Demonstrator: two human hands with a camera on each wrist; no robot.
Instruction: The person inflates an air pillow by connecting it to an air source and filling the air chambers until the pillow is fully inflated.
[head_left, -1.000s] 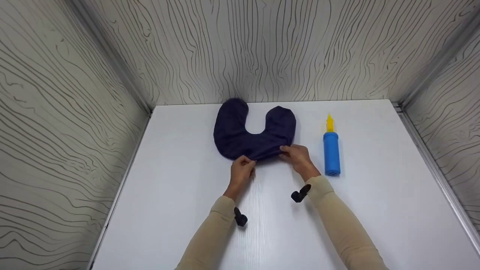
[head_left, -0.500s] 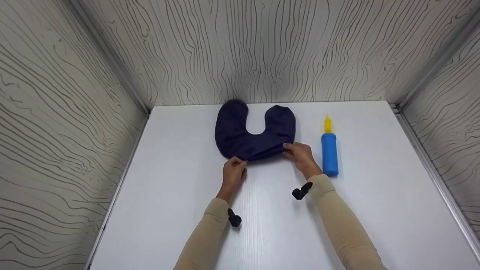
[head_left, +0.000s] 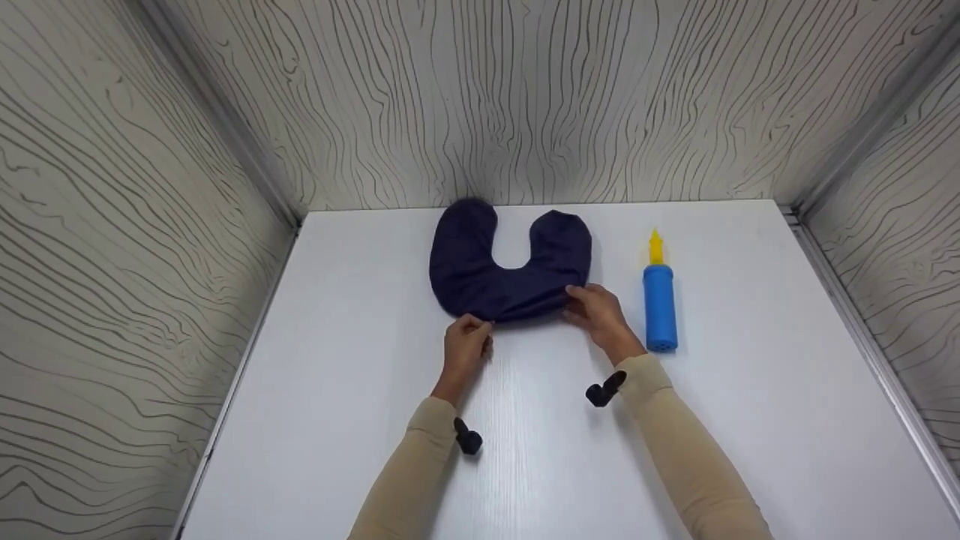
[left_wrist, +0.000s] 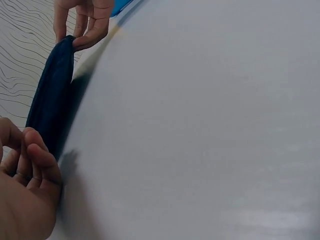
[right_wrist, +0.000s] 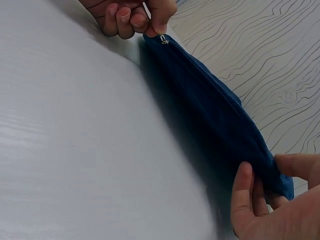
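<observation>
A dark navy U-shaped neck pillow (head_left: 510, 291) lies on the white table with its two ends toward the back wall. Along its near edge runs a zipper (right_wrist: 220, 92), which looks closed in the right wrist view. My left hand (head_left: 461, 351) pinches the small metal zipper pull (right_wrist: 164, 40) at the left end of that edge. With thumb and fingers, my right hand (head_left: 600, 313) grips the pillow's edge near its lower right side, raising the cloth slightly.
A blue hand pump (head_left: 661, 309) with a yellow nozzle (head_left: 656, 247) lies to the right of the pillow, close to my right hand. Patterned panels (head_left: 525, 105) enclose the white table (head_left: 337, 360) at the back and sides.
My left hand slid left along the near edge with the zipper pull, then stayed put over the last half second. My right hand shifted slightly, still gripping the neck pillow.
</observation>
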